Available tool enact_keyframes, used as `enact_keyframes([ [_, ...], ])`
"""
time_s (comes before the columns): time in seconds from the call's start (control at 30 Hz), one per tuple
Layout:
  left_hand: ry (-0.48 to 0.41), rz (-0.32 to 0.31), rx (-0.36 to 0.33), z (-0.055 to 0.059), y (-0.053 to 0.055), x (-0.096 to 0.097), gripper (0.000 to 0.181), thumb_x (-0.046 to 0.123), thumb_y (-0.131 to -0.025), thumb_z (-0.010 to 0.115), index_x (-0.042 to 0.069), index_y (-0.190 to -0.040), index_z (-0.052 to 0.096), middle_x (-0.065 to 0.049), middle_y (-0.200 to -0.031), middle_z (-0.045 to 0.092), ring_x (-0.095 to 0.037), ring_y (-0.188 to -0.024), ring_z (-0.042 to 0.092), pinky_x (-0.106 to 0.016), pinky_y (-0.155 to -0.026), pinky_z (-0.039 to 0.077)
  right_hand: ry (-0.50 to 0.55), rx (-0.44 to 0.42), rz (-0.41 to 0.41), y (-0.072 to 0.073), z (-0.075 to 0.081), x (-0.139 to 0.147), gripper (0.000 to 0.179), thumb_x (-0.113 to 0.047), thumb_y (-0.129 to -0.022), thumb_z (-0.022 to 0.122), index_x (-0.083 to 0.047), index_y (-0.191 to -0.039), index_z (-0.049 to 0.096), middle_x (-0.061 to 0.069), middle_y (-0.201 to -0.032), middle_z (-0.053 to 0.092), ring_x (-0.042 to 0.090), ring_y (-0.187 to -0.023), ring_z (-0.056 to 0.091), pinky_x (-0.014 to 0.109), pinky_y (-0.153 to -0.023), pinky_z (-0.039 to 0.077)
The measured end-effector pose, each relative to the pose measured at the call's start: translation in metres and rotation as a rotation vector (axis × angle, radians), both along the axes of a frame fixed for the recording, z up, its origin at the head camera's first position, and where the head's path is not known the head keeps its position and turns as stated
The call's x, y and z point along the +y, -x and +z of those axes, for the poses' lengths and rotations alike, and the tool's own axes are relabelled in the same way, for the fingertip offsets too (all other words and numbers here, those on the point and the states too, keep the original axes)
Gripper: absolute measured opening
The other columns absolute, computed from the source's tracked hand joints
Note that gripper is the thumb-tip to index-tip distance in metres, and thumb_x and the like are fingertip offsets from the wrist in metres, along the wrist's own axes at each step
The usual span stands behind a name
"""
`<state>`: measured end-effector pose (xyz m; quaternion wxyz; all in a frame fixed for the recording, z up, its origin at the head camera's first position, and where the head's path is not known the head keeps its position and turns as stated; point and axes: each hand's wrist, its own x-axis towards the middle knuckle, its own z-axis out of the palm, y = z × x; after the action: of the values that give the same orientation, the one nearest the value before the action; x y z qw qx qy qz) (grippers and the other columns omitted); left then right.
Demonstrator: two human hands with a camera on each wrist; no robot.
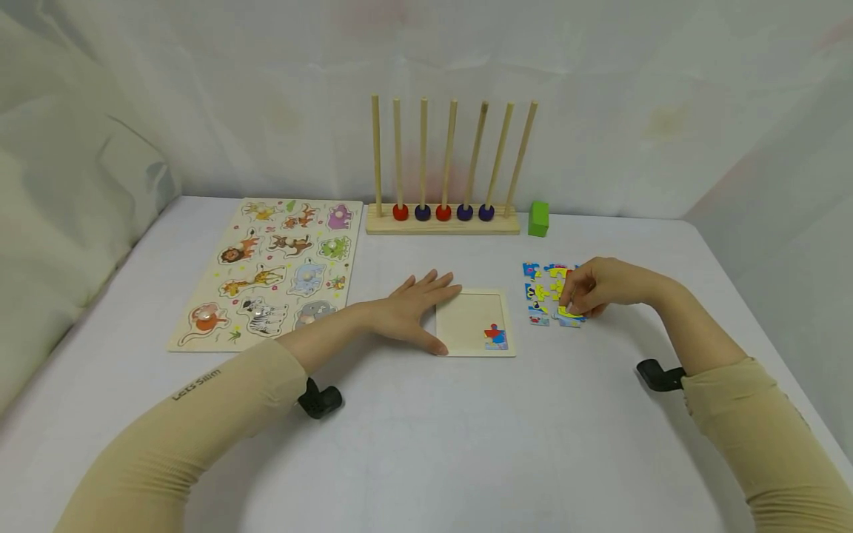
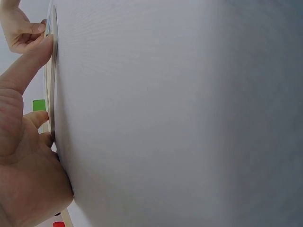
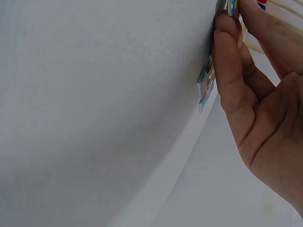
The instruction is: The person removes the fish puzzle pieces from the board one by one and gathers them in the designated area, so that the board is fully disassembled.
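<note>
My left hand [image 1: 408,311] rests at the left side of a shallow wooden puzzle tray [image 1: 460,318], fingers spread. Its thumb touches the tray's near edge, and fingertips lie at the far left corner; the left wrist view shows the thumb [image 2: 35,61] on the rim. A red and blue jigsaw piece [image 1: 496,337] sits in the tray's near right corner. To the right, my right hand [image 1: 600,287] is over a group of loose jigsaw pieces [image 1: 535,292]. Between thumb and fingers it pinches one jigsaw piece [image 3: 232,7], seen edge-on in the right wrist view.
An animal peg puzzle board [image 1: 266,274] lies on the left of the white-covered table. Behind the tray stands a wooden rack [image 1: 443,229] with upright rods and red and dark blue beads. Beside the rack is a green block [image 1: 538,219].
</note>
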<state>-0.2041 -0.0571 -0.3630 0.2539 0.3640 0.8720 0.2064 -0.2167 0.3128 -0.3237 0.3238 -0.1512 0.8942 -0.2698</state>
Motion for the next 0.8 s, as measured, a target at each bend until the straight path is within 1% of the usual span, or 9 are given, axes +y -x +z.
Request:
enact_keyframes([
  [0.23,0.002,-0.002,0.005,0.001,-0.001,0.000,0.105,0.051,-0.081,0.075,0.018,-0.160,0.015,-0.005,-0.170,0.000,-0.029,-0.158,-0.009,-0.056,-0.126,-0.005,-0.009,0.012,-0.004,0.001,-0.002,0.001,0.016,-0.016,-0.087,0.071,-0.010,-0.102,0.073,0.005,-0.077,0.064,0.015,-0.080,0.066,0.027,-0.073,0.059],
  [0.43,0.003,-0.002,0.009,0.001,-0.002,0.000,0.104,0.052,-0.081,0.075,0.018,-0.160,0.016,-0.005,-0.170,0.001,-0.028,-0.158,-0.008,-0.056,-0.126,-0.005,-0.018,0.017,0.000,0.002,-0.002,0.000,0.015,-0.017,-0.088,0.071,-0.011,-0.102,0.073,0.006,-0.080,0.068,0.015,-0.080,0.067,0.027,-0.073,0.059],
  [0.57,0.001,-0.001,0.008,0.000,-0.001,0.000,0.104,0.052,-0.081,0.075,0.018,-0.160,0.016,-0.005,-0.170,0.001,-0.028,-0.158,-0.008,-0.056,-0.127,-0.005,-0.014,0.026,-0.001,0.002,-0.001,0.000,0.014,-0.015,-0.088,0.070,-0.011,-0.101,0.074,0.006,-0.082,0.069,0.015,-0.078,0.067,0.027,-0.072,0.058],
  [0.7,0.002,-0.001,0.007,0.001,-0.001,0.000,0.104,0.051,-0.081,0.075,0.018,-0.160,0.016,-0.005,-0.170,0.001,-0.028,-0.158,-0.008,-0.055,-0.127,-0.005,-0.025,0.065,-0.003,0.002,0.004,-0.001,0.011,-0.018,-0.089,0.070,-0.013,-0.098,0.073,0.004,-0.086,0.070,0.015,-0.075,0.065,0.027,-0.072,0.056],
  [0.8,0.000,-0.002,0.008,0.002,-0.002,0.000,0.104,0.052,-0.081,0.075,0.018,-0.160,0.016,-0.005,-0.170,0.001,-0.028,-0.158,-0.008,-0.055,-0.127,-0.005,-0.032,0.103,-0.007,0.002,0.008,-0.003,0.011,-0.023,-0.091,0.069,-0.015,-0.098,0.072,0.004,-0.086,0.069,0.016,-0.074,0.064,0.028,-0.071,0.054],
])
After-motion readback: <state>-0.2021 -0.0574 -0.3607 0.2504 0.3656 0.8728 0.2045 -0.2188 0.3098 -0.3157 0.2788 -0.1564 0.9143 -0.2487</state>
